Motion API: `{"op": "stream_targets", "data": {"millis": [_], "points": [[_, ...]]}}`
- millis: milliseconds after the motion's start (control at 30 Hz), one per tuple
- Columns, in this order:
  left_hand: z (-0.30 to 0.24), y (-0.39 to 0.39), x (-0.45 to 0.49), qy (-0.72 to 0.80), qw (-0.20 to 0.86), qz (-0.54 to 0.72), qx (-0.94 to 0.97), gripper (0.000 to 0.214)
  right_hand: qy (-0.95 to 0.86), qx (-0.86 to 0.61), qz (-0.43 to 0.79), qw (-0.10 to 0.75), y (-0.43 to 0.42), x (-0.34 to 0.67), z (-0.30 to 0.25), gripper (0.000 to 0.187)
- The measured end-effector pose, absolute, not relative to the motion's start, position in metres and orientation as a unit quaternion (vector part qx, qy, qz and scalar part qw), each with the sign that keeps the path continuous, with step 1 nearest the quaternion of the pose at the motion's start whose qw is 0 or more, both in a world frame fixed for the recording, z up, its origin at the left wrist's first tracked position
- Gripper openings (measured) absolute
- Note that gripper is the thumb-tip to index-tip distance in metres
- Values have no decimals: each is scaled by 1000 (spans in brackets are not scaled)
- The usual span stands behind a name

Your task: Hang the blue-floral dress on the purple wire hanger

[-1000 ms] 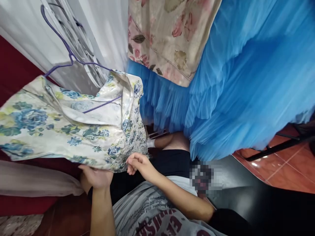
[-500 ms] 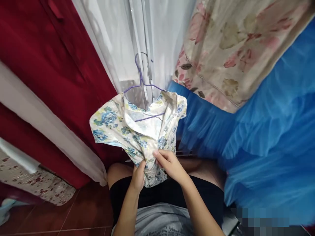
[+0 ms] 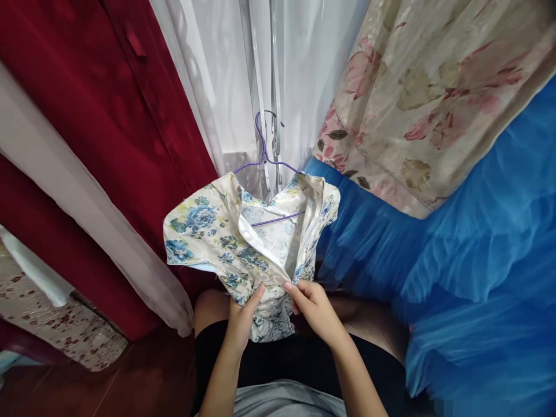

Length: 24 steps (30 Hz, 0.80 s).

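A white short-sleeved garment [image 3: 208,231] with blue and yellow-green flowers hangs on a purple wire hanger [image 3: 263,156]. Its wrapped V-neck gapes, with the hanger's lower bar showing inside. Its lower part lies bunched over my lap, so I cannot tell whether it is a blouse or a dress. My left hand [image 3: 247,315] grips the front near the waist, thumb on top and fingers hidden behind the cloth. Slightly higher and to the right, my right hand [image 3: 310,304] pinches the overlapping neckline edge between thumb and fingers.
Long red cloth [image 3: 143,191] and a pale sheer strip hang at the left. White fabric [image 3: 234,87] with ribbons hangs behind the hanger. To the right are a beige floral skirt [image 3: 417,104] and blue tulle [image 3: 469,278]. Dark red floor tiles [image 3: 130,370] show lower left.
My right hand has shifted right and a little down with the neckline edge, leaving a wider gap from my left hand. The neck opening looks looser. The whole view has shifted slightly.
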<state>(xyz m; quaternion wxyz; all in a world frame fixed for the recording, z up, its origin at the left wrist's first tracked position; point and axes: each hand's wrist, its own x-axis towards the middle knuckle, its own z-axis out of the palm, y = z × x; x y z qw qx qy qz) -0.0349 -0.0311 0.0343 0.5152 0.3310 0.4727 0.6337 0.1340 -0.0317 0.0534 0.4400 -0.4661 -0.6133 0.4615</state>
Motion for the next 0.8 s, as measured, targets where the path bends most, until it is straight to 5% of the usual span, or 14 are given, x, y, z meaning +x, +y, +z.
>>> {"op": "stream_targets", "data": {"millis": [133, 333, 433, 567, 800], "points": [[24, -22, -37, 503, 461, 648, 337, 61, -584, -465, 484, 456, -32, 135, 47, 56], [19, -37, -40, 526, 94, 705, 467, 46, -515, -443, 555, 481, -32, 130, 49, 53], [26, -40, -33, 480, 139, 622, 603, 26, -511, -429, 579, 468, -34, 123, 53, 52], [31, -26, -19, 455, 240, 514, 687, 26, -525, -398, 597, 458, -37, 117, 53, 49], [32, -24, -10, 416, 278, 487, 716, 10, -460, -403, 617, 495, -31, 142, 73, 44]]}}
